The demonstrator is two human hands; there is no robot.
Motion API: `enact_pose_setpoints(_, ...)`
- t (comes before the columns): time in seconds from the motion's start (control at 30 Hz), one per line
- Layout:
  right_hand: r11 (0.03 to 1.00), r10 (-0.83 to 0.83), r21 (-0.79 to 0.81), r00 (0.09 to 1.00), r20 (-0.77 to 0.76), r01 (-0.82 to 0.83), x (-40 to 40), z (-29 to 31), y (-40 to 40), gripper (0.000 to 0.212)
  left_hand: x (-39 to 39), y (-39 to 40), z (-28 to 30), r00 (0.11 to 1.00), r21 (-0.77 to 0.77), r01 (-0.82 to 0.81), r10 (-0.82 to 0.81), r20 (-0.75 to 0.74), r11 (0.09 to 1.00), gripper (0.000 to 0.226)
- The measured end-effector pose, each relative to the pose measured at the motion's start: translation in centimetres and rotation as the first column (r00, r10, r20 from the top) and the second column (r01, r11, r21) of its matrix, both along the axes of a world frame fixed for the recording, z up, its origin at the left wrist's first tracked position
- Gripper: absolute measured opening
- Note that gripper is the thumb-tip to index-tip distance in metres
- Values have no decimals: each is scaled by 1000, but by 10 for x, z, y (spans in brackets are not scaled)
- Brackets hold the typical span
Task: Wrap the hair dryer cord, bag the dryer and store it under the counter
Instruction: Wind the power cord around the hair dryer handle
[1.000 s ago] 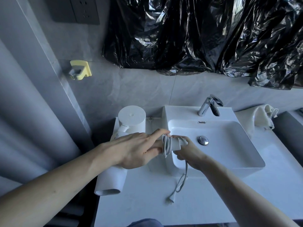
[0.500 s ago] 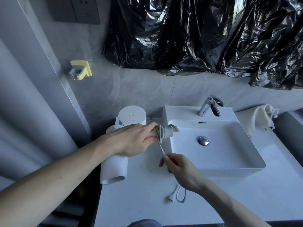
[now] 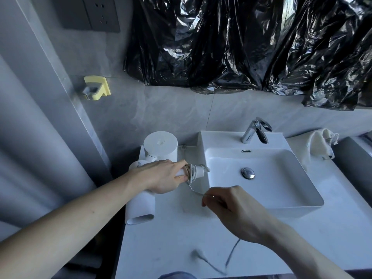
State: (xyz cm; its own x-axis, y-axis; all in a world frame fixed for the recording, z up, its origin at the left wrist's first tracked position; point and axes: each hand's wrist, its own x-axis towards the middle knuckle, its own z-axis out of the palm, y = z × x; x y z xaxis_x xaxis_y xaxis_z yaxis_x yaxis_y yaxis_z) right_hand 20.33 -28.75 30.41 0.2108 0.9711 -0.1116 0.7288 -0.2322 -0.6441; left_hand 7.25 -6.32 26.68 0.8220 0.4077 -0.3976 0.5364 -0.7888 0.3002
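Note:
My left hand [image 3: 165, 176] grips the handle of the white hair dryer [image 3: 141, 208], whose barrel lies at the counter's left edge with its open end toward me. Several turns of white cord [image 3: 192, 175] sit around the handle just past my fingers. From the coil, the cord runs down-right into my right hand [image 3: 235, 212], which pinches it above the counter. The loose tail and plug [image 3: 196, 253] lie blurred on the counter near the front edge. A cream drawstring bag [image 3: 320, 146] lies crumpled to the right of the sink.
A white basin [image 3: 302, 190] with a chrome faucet [image 3: 255, 130] fills the counter's middle. A white cylinder [image 3: 160, 144] stands behind the dryer. Black plastic sheeting [image 3: 251, 47] covers the wall above, with a yellow wall holder [image 3: 97, 88] and a socket panel [image 3: 90, 13] at left.
My right hand left the handle, came down toward me and moved slightly right, drawing the cord out from the coil. The dryer shifted a little left and back in my left hand.

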Motion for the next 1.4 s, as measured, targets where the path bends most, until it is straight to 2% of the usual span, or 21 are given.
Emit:
enact_pose_setpoints(0.27, 983, -36, 180, 999, 34, 29, 15, 30, 18, 21, -9, -18, 0, 998, -22, 15, -17, -59, 1000, 23)
enact_pose_setpoints(0.37, 973, -79, 219, 997, -6, 79, 22, 33, 27, 22, -13, -27, 6, 999, -64, 31, -33, -30, 997, 12)
enact_pose_setpoints(0.7, 932, -190, 298, 978, -90, 208, 54, 14, 54, 21, -23, -55, 36, 982, -69, 175, -168, 85, 982, 19)
enact_pose_setpoints(0.77, 935, -197, 274, 972, -126, 225, 60, 6, 58, 23, -24, -58, 41, 973, -57, 196, -186, 138, 979, 26)
enact_pose_setpoints(0.93, 937, -239, 165, 910, -340, 308, 69, -17, 61, 28, -29, -56, 44, 955, -34, 201, -188, 231, 979, 26)
enact_pose_setpoints(1.17, 953, -248, -27, 727, -640, 301, 56, -45, 60, 29, -30, -50, 42, 955, -28, 189, -177, 239, 982, 64)
enact_pose_setpoints(1.4, 930, -335, -130, 646, -686, 344, 31, -63, 55, 30, -31, -44, 56, 958, -68, 155, -133, 255, 986, 35)
